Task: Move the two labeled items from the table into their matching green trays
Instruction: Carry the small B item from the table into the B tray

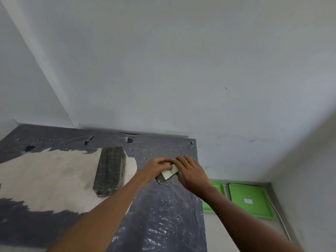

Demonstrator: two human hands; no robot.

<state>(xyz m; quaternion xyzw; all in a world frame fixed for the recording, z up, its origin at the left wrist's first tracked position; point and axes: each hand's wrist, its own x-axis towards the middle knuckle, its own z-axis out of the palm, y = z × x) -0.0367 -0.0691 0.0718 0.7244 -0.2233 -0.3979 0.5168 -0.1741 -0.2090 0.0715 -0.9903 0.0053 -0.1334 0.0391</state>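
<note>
Head view, left to right: a dark block (pixel 110 171) lies untouched on the table (pixel 163 215); left hand (pixel 157 168) and right hand (pixel 190 171) clasp the labeled item (pixel 168 174). Lift it level, then match its label to a green tray (pixel 251 199) lower right.

Dark block (pixel 109 170) sits left; table (pixel 163 215) before trays (pixel 251 200) lies open.

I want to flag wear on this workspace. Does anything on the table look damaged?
Yes. The table's dark covering is torn away in a large patch at left, baring pale surface, and small holes dot its far edge.
</note>
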